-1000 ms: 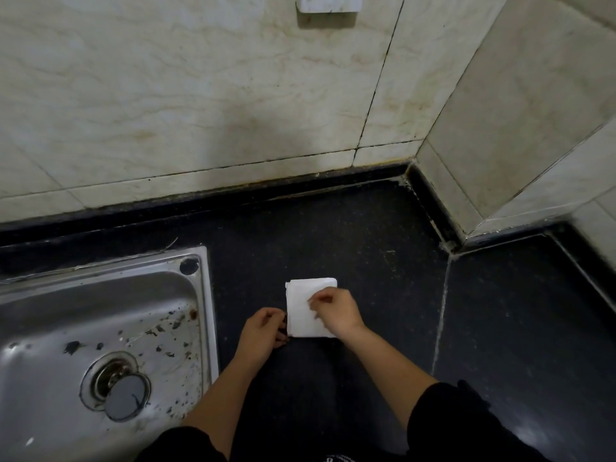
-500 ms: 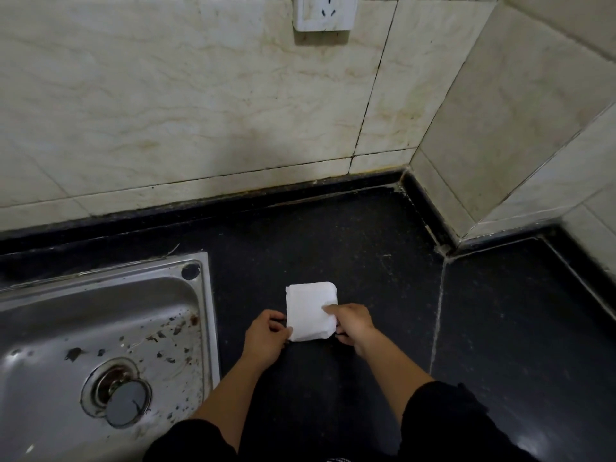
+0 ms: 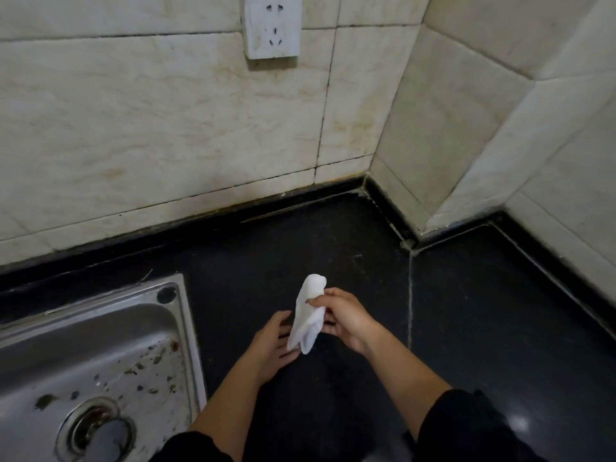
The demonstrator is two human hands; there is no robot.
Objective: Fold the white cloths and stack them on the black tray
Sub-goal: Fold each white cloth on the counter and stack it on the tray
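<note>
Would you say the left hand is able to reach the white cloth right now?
Probably yes: the left hand is open beside the white cloth's lower end, which hangs free below the right hand.

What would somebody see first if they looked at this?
The bright white cloth stands out, gripped by the right hand above the black counter, with the open left hand beside it. A speckled steel sink sits at the left, and a white wall socket up top.

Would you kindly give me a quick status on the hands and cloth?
Right hand grips folded white cloth above counter. Left hand open beside it. Black tray not in view.
</note>
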